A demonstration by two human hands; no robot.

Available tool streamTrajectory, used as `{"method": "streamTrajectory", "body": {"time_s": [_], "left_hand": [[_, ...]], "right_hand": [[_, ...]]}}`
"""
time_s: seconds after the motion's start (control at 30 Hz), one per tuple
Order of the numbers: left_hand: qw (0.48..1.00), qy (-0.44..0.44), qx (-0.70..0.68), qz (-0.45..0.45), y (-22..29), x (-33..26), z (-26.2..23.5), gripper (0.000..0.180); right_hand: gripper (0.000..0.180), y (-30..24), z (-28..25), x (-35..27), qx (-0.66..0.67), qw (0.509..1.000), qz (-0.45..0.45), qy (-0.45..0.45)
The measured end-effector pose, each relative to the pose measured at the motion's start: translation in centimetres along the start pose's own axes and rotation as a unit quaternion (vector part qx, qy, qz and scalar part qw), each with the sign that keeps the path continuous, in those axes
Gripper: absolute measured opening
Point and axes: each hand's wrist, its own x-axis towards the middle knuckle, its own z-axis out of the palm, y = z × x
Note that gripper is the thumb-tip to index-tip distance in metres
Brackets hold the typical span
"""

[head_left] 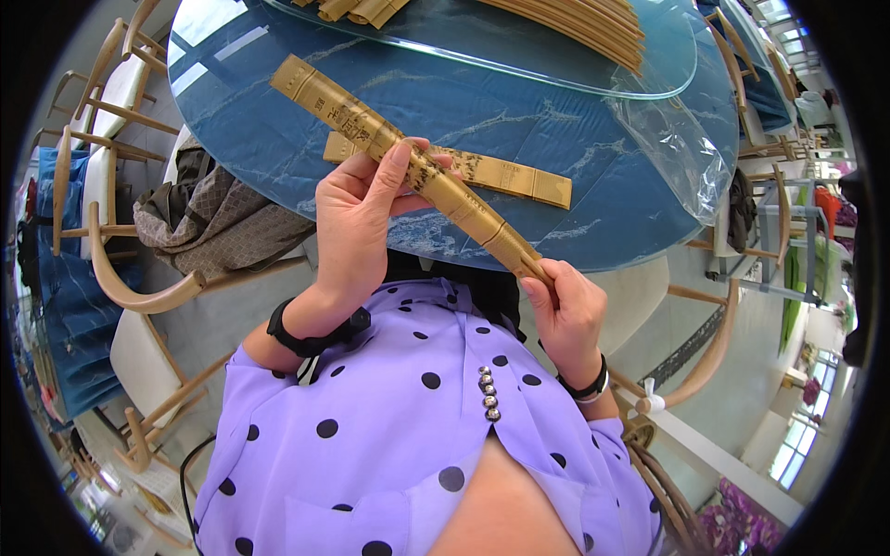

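A long gold paper chopstick sleeve [464,208] with dark printing slants across the front of me, above the table's near edge. My left hand [357,208] grips it near its middle, thumb on top and fingers beneath. At its lower right end, my right hand [567,301] pinches the narrow tip between thumb and fingers. Whether chopsticks are inside the sleeve I cannot tell. Behind it more gold sleeves [519,181] lie on the blue tabletop, partly hidden by my left hand and the held sleeve.
A glass turntable [519,63] stands on the blue marbled table [241,120]. On it lie a bundle of long tan sticks [584,28] and several gold sleeves [366,9]. Clear plastic film [677,153] hangs at the right edge. Wooden chairs [139,296] stand around, one with a patterned bag [213,213].
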Motion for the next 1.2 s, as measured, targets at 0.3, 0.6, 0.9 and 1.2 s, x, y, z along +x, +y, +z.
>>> {"method": "streamTrajectory", "body": {"time_s": [0.3,0.6,0.9,1.2], "left_hand": [[0.999,0.031,0.01,0.004,0.0,0.3,-0.1,0.032],[0.998,0.026,-0.056,0.002,0.3,0.6,-0.3,0.035],[0.998,0.009,-0.063,0.013,0.0,0.1,-0.1,0.036],[0.998,0.025,-0.053,0.022,0.4,0.7,-0.5,0.035]], "right_hand": [[0.033,0.3,0.0,0.0,-0.007,0.997,-0.054,0.057],[0.028,0.2,0.3,-0.5,0.031,0.999,0.004,0.044],[0.022,0.1,0.9,-0.7,0.063,0.996,0.028,0.052],[0.02,-0.1,0.5,-0.7,0.069,0.996,0.024,0.043]]}}
